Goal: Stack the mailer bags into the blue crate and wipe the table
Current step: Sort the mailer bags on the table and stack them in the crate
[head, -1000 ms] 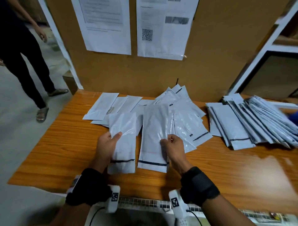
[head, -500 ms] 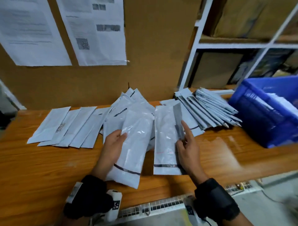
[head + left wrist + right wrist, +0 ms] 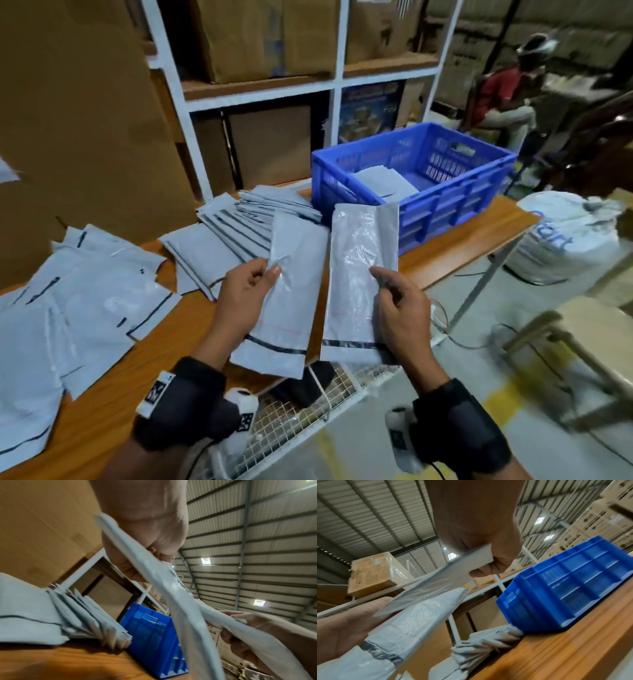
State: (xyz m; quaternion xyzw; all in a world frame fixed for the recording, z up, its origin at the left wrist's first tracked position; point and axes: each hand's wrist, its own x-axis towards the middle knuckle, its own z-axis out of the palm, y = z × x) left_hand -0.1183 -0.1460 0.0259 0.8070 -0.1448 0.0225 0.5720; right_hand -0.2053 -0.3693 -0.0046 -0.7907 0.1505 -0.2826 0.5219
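My left hand fingers pinch grey plastic mailer bag; right hand fingers grip second grey mailer bag. Both bags raised above wooden surface, near blue plastic crate.

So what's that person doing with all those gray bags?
They're tidying up mailer bags. The left hand holds one gray bag and the right hand holds another, both lifted above the wooden table. A blue crate sits at the table's far end with a few bags already inside. Lots more bags lie spread on the table, so the wiping hasn't started.
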